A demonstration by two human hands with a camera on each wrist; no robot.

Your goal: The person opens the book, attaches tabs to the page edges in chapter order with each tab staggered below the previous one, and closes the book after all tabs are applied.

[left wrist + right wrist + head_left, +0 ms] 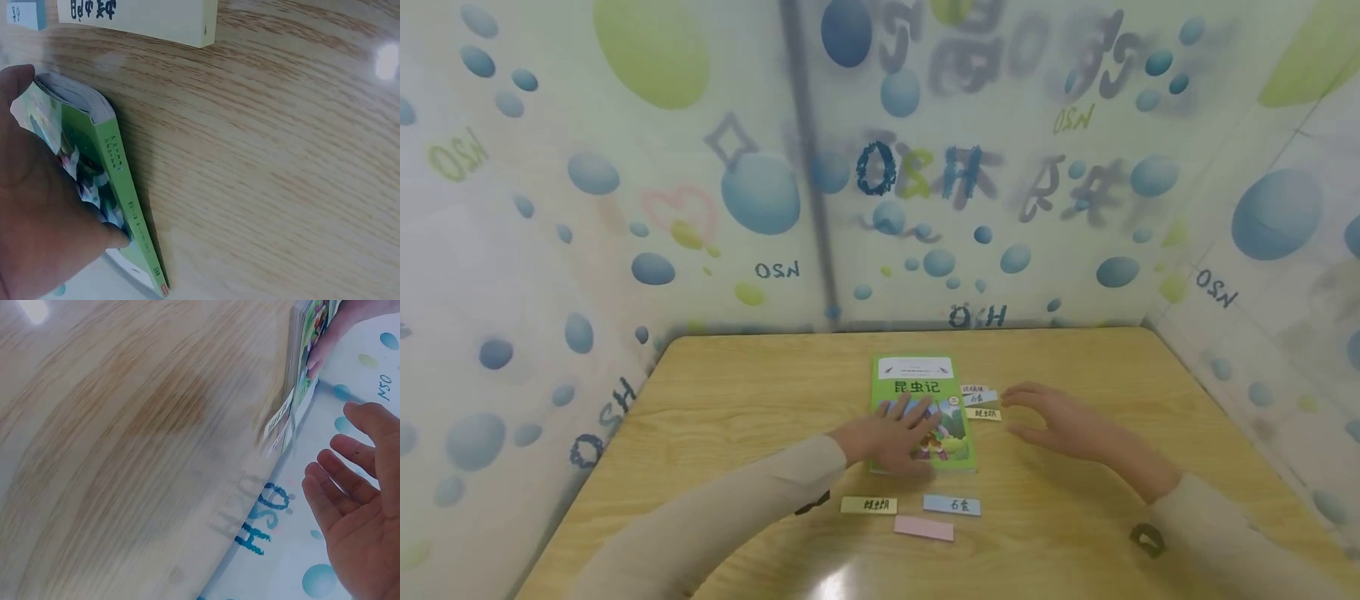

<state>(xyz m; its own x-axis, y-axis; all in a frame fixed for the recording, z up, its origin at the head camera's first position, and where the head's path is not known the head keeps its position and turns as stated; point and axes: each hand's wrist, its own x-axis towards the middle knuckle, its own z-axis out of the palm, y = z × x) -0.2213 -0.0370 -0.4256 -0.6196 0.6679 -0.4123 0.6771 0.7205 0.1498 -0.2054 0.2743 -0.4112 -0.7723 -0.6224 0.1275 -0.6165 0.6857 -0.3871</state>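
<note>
A green book [883,375] with a picture cover lies face up near the middle of the table; its spine [134,206] shows in the left wrist view. My left hand [897,437] rests on the cover with fingers spread. Three handwritten paper slips stick out from the book's right edge: a yellow slip [983,414], a blue slip [981,399] and a pale slip [973,388]. Just right of them is my right hand [1066,423], fingers loosely bent and thumb apart. In the right wrist view that hand [362,519] holds nothing.
In front of the book lie three small note pads: a yellow pad [852,506] and a blue pad [936,503] with handwriting, and a plain pink pad [923,528]. A patterned curtain [760,196] hangs behind the wooden table [760,392] and along its sides.
</note>
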